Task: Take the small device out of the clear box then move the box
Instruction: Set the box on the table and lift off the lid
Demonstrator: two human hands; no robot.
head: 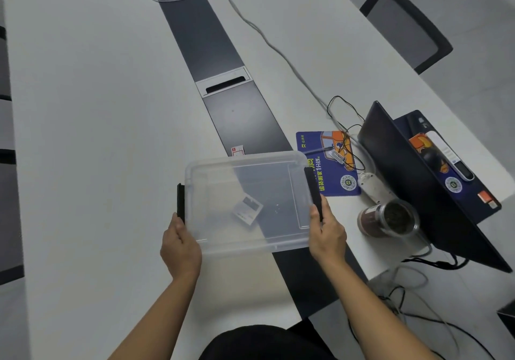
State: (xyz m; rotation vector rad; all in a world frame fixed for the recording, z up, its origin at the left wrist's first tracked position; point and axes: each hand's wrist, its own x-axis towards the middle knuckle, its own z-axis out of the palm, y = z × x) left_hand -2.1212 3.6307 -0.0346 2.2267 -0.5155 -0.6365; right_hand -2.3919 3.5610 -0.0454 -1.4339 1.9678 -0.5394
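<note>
The clear plastic box is low in the middle of the view, over the white table and its dark centre strip. My left hand grips its left side by a black latch. On the opposite side my right hand holds it by the other black latch. Only a white label shows through the box bottom. A small white device with a thin black cable lies on the blue mouse pad, just right of the box.
To the right are a dark open laptop, a clear jar with dark contents and a white power strip. A grey cable runs up the table. A cable hatch and a small red-white card lie beyond the box. A chair stands at far right.
</note>
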